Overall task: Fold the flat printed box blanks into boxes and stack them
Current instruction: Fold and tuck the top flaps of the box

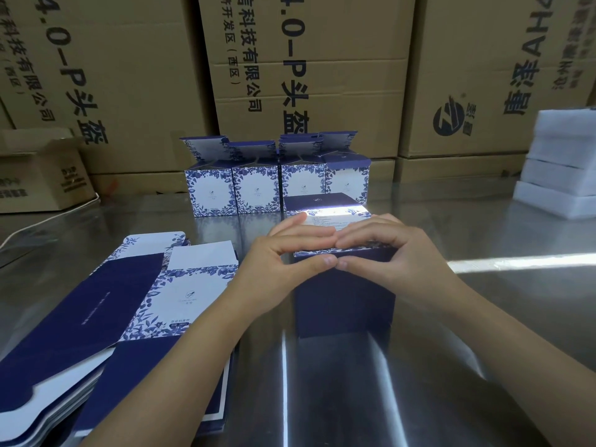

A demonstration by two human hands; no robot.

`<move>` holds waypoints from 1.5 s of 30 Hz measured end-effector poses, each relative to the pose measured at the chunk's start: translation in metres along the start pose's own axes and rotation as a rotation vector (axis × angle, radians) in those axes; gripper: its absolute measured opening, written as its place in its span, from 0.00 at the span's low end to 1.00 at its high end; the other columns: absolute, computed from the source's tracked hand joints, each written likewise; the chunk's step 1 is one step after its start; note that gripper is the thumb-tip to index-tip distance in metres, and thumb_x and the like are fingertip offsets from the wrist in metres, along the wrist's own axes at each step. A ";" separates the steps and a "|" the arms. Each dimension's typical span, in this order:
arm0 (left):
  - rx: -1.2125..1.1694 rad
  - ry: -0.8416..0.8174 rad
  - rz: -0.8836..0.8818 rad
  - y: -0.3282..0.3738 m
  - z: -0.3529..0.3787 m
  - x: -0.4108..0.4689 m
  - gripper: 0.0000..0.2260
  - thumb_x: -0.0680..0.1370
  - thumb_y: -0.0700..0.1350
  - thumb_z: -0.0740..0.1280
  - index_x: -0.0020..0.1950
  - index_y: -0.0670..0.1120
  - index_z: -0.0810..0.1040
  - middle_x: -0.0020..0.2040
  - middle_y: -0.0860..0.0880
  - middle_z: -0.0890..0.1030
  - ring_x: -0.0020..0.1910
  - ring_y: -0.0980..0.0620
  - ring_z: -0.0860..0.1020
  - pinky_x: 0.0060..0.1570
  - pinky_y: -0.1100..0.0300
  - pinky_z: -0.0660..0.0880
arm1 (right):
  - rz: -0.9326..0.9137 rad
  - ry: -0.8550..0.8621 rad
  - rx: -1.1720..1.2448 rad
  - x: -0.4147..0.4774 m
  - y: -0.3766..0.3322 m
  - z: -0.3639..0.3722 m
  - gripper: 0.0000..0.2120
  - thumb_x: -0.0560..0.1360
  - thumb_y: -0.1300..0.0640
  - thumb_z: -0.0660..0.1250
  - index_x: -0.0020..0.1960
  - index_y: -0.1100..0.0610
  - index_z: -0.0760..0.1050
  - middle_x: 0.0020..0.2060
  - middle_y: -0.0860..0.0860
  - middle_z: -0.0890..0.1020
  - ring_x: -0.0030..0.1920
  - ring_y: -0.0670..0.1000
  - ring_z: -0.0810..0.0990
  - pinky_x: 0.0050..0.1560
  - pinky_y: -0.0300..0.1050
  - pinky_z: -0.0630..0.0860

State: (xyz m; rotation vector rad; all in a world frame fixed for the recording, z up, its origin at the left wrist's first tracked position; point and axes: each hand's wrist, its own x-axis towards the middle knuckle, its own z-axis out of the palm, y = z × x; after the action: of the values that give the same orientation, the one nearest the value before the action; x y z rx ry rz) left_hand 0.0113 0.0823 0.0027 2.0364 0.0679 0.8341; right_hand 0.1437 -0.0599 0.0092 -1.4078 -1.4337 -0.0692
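A dark blue box (pixel 345 301) with a blue-and-white floral edge stands on the steel table in front of me. Both hands sit on its upper end. My left hand (pixel 283 259) lays its fingers over the top and its thumb against the near top edge. My right hand (pixel 393 253) mirrors it, and the thumb tips meet at the middle. A pile of flat printed blanks (pixel 122 317) lies to the left. Several folded boxes (pixel 277 188) with raised lid flaps stand in a row behind.
Large brown cartons (pixel 306 75) form a wall behind the steel table (pixel 483 317). A small open carton (pixel 42 169) sits at the far left. White foam blocks (pixel 561 162) are stacked at the right edge.
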 end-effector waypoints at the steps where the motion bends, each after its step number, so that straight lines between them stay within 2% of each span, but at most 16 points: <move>1: 0.001 0.003 -0.001 0.000 0.000 0.000 0.13 0.65 0.54 0.70 0.48 0.58 0.82 0.55 0.63 0.81 0.69 0.65 0.64 0.67 0.69 0.62 | 0.001 0.004 0.000 0.000 0.000 0.000 0.08 0.64 0.46 0.73 0.43 0.44 0.81 0.44 0.39 0.84 0.55 0.46 0.77 0.56 0.35 0.70; 12: -0.005 0.022 0.003 0.001 0.001 -0.001 0.10 0.66 0.53 0.71 0.47 0.57 0.83 0.53 0.63 0.82 0.68 0.65 0.65 0.65 0.71 0.62 | 0.027 0.020 0.030 0.002 0.001 0.002 0.05 0.64 0.51 0.75 0.40 0.45 0.82 0.43 0.39 0.84 0.53 0.44 0.78 0.54 0.32 0.69; 16: -0.004 0.018 0.001 0.001 0.001 0.000 0.10 0.66 0.54 0.71 0.47 0.58 0.83 0.53 0.63 0.81 0.68 0.65 0.65 0.66 0.71 0.62 | 0.050 0.007 0.023 0.002 0.000 0.002 0.06 0.64 0.51 0.75 0.40 0.46 0.82 0.43 0.40 0.84 0.54 0.43 0.77 0.55 0.34 0.71; 18: -0.001 0.012 -0.002 0.001 0.000 0.000 0.11 0.65 0.54 0.71 0.47 0.59 0.83 0.53 0.63 0.81 0.68 0.65 0.65 0.66 0.70 0.62 | 0.077 -0.029 0.048 0.003 -0.002 -0.002 0.07 0.63 0.50 0.75 0.40 0.46 0.82 0.44 0.40 0.84 0.54 0.43 0.78 0.55 0.34 0.72; 22: -0.004 0.005 -0.009 0.002 0.000 0.002 0.10 0.65 0.53 0.71 0.46 0.58 0.83 0.52 0.64 0.81 0.67 0.66 0.66 0.66 0.69 0.62 | 0.163 -0.100 0.195 0.008 -0.002 -0.019 0.09 0.60 0.54 0.75 0.40 0.51 0.83 0.46 0.43 0.85 0.52 0.40 0.81 0.51 0.26 0.71; 28: -0.016 -0.001 0.001 0.002 -0.001 0.000 0.11 0.65 0.52 0.71 0.47 0.57 0.83 0.53 0.63 0.82 0.68 0.65 0.65 0.67 0.67 0.62 | 0.151 -0.235 0.084 0.009 -0.001 -0.028 0.14 0.61 0.51 0.74 0.47 0.46 0.84 0.52 0.38 0.83 0.59 0.38 0.77 0.58 0.25 0.66; 33: -0.036 0.006 -0.002 0.001 -0.001 0.000 0.10 0.66 0.52 0.70 0.46 0.58 0.83 0.53 0.62 0.82 0.68 0.65 0.65 0.69 0.64 0.62 | 0.149 -0.205 0.043 0.009 -0.001 -0.023 0.15 0.63 0.51 0.72 0.50 0.47 0.82 0.51 0.36 0.82 0.61 0.35 0.74 0.63 0.25 0.62; 39: -0.021 0.033 0.008 -0.001 -0.002 0.001 0.09 0.65 0.53 0.71 0.44 0.58 0.83 0.53 0.61 0.82 0.68 0.65 0.65 0.68 0.64 0.62 | 0.141 -0.145 0.062 0.007 0.002 -0.014 0.14 0.64 0.52 0.72 0.49 0.47 0.82 0.49 0.33 0.81 0.61 0.34 0.74 0.58 0.23 0.63; 45: 0.008 0.049 0.018 -0.001 -0.003 0.001 0.09 0.64 0.53 0.72 0.43 0.61 0.82 0.53 0.63 0.82 0.68 0.65 0.66 0.67 0.66 0.62 | 0.130 -0.138 0.033 0.007 0.005 -0.013 0.13 0.65 0.50 0.72 0.49 0.45 0.82 0.49 0.33 0.82 0.62 0.33 0.72 0.60 0.24 0.63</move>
State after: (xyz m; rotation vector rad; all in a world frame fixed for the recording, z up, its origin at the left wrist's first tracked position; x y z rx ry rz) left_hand 0.0112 0.0856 0.0035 2.0270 0.0800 0.8966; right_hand 0.1576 -0.0624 0.0163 -1.4985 -1.4446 0.1365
